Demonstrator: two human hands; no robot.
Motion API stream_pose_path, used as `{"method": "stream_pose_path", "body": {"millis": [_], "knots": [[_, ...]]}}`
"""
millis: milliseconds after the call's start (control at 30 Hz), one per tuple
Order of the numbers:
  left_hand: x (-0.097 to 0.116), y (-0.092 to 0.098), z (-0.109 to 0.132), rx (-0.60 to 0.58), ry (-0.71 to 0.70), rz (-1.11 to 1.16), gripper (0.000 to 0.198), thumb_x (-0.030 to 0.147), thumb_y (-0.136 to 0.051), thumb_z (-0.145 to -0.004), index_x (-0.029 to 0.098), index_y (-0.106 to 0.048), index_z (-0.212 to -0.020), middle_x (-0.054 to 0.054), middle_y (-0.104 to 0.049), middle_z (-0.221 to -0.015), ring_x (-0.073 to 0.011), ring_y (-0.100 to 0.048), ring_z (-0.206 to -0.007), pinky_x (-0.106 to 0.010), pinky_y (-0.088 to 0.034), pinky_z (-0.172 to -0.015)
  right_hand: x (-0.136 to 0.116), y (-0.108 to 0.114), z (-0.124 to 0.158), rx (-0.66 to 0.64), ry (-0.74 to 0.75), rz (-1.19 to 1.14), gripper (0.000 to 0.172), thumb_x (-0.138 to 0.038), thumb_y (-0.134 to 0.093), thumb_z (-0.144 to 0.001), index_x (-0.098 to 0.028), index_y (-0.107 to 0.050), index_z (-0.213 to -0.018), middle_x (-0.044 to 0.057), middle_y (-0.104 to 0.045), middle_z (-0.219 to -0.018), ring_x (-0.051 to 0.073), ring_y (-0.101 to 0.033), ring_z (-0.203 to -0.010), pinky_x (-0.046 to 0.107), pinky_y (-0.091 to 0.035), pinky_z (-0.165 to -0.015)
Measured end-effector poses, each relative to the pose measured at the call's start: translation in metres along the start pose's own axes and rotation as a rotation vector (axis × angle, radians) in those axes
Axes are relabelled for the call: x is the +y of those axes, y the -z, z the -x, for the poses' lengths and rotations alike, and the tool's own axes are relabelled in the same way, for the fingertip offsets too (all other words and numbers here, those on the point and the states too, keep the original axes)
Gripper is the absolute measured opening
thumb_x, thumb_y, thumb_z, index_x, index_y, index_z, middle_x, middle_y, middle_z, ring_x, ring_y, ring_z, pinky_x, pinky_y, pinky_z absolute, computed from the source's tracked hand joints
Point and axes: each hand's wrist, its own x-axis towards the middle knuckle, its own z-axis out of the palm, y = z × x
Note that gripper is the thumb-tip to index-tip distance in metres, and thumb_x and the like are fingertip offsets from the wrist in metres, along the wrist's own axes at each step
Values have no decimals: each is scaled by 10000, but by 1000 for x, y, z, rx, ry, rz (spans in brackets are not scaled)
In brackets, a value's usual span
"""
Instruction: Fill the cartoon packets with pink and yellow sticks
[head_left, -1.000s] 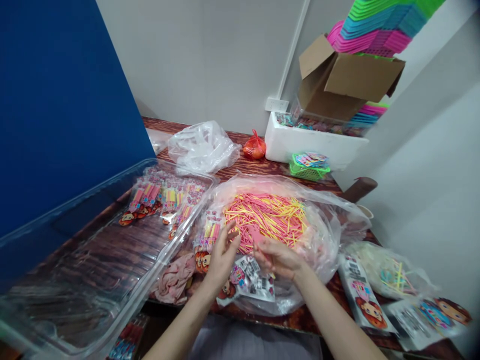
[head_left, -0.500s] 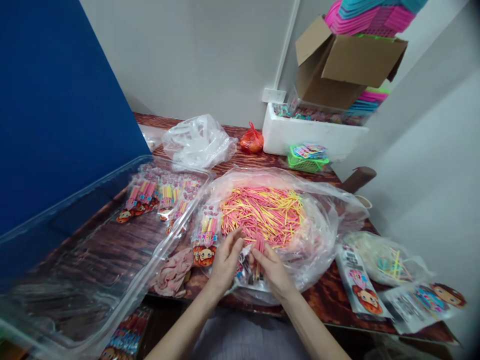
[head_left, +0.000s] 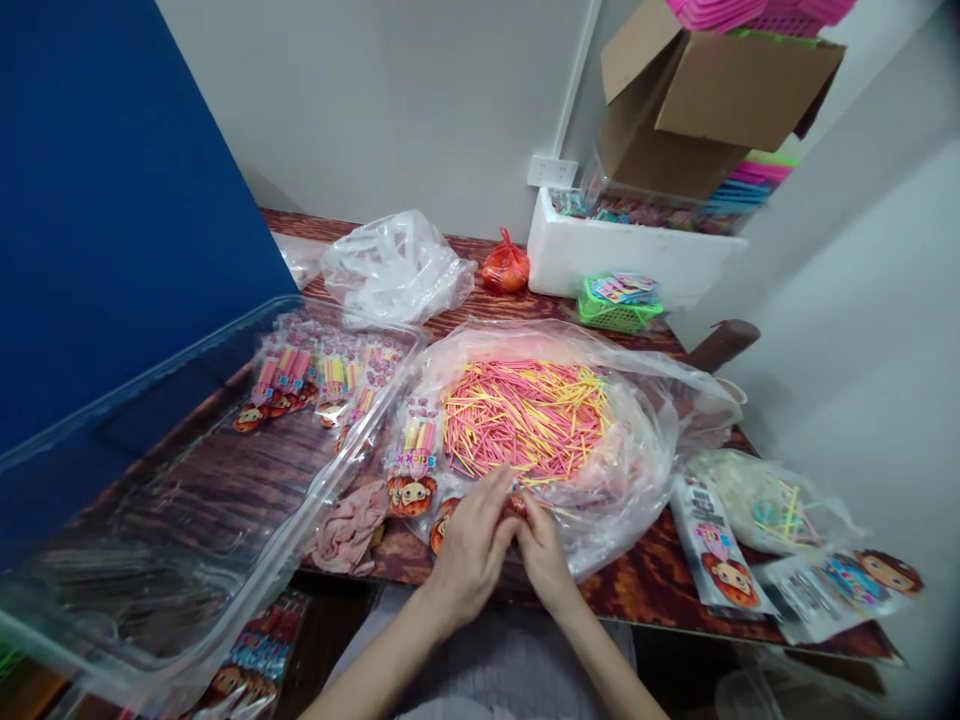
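My left hand (head_left: 474,545) and my right hand (head_left: 544,555) meet at the near edge of a clear plastic bag (head_left: 637,490). The bag is spread wide around a heap of thin pink and yellow sticks (head_left: 525,415). My right fingers close round a small reddish bunch, seemingly pink sticks (head_left: 517,503), mostly hidden between the hands. The left fingers are pressed together against it; what they grip is hidden. Beside my left hand lies a clear packet with a red-haired cartoon figure (head_left: 442,525), partly covered. Filled packets (head_left: 412,455) lie left of the heap.
A clear plastic tub (head_left: 300,510) stands at left, with filled packets (head_left: 289,375) behind its wall. A pink cloth (head_left: 349,530) lies near the table edge. At right are printed packets (head_left: 724,560) and a bag of sticks (head_left: 780,505). A green basket (head_left: 619,307) stands behind.
My hands have come together and moved slightly lower. The pink sticks that stood out of my right hand are now mostly covered. The view has shifted a little.
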Motion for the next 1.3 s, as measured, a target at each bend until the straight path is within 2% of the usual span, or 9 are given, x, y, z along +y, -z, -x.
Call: {"method": "stream_pose_path", "body": {"millis": [100,200,367,533,633,900,1033,1167,1300], "knots": [[-12,3,-5,91,179,-75,331,207,-373,-983,163,-502,-1284,-122,-605,-1232,-222,-542,-1157,-391,-449,-976,-2,4,-1,-21,-14,32,229,-374,-489,-943,-208,-629,-870,17,-633,-826,177,-586,-801,267,-439,-762],[-19,1,-10,-56,209,-276,222,155,-431,-939,163,-606,-1076,-96,-641,-1013,-242,-569,-969,-396,-466,-854,-5,5,0,-14,-4,25,211,-321,-489,-948,-205,-646,-868,14,-638,-826,168,-587,-805,258,-426,-764],[-18,-10,-12,-117,184,-518,149,258,-566,-877,179,-605,-998,-98,-599,-997,-281,-520,-955,-426,-416,-821,-12,7,3,11,37,12,196,-294,-499,-944,-205,-667,-897,21,-661,-861,172,-591,-825,263,-427,-778],[-25,-19,-12,-22,167,-447,47,207,-549,-883,182,-568,-848,-56,-589,-881,-238,-518,-876,-391,-399,-835,-19,9,4,12,50,31,205,-285,-495,-943,-204,-680,-905,22,-671,-868,179,-600,-841,271,-422,-789],[-29,-20,-10,21,158,-387,125,130,-514,-882,181,-552,-775,-41,-573,-799,-224,-518,-823,-352,-406,-776,-23,10,4,19,46,50,206,-286,-495,-941,-209,-682,-903,16,-671,-860,174,-595,-815,269,-414,-775],[-29,-14,-8,71,170,-262,261,120,-471,-904,215,-564,-1129,-46,-549,-947,-204,-562,-874,-313,-453,-754,-28,9,4,17,21,67,204,-311,-497,-937,-214,-666,-878,25,-661,-849,190,-595,-824,287,-423,-779],[-33,-15,-6,113,197,-226,135,140,-462,-924,183,-558,-1008,-37,-562,-886,-200,-567,-849,-311,-458,-745,-27,12,2,37,-3,36,205,-349,-499,-929,-212,-647,-893,29,-652,-843,190,-601,-829,292,-438,-779],[-31,-12,-9,82,166,-267,170,185,-431,-959,186,-588,-895,-51,-561,-913,-194,-558,-849,-307,-453,-749,-26,32,-21,104,-121,-14,225,-422,-510,-904,-210,-582,-928,5,-599,-742,167,-574,-664,273,-455,-623],[-27,-7,-12,112,148,-331,170,167,-458,-937,191,-594,-1036,-58,-550,-924,-212,-544,-874,-334,-457,-772,-26,54,-54,79,-89,251,209,-400,-430,-922,-222,-493,-832,-25,-521,-671,146,-498,-544,262,-402,-524]]}}
